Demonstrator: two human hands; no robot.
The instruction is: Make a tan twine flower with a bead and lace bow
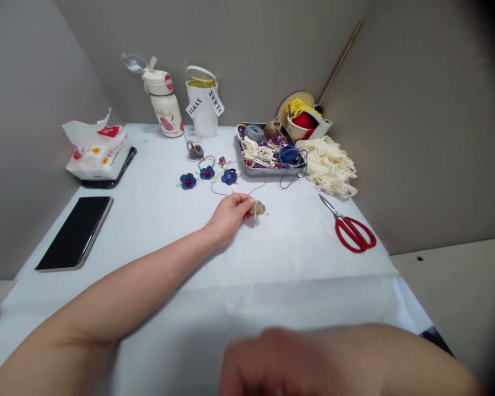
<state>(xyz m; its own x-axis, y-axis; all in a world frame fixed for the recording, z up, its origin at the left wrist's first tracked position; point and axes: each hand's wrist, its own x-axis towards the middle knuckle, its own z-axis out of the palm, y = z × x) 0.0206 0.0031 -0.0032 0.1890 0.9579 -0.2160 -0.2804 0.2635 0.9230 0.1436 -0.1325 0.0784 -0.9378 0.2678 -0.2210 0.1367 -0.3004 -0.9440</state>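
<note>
Half-covering a tan bundle, the left hand leaves its shape unclear.

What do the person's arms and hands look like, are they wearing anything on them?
Both arms are bare: no sleeve shows on the left forearm or the right forearm. The left hand has no glove, ring or watch that I can see. The right hand is too blurred to make out small details.

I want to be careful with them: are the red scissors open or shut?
Shut: the blades of the red-handled scissors lie closed together in one narrow point.
</note>
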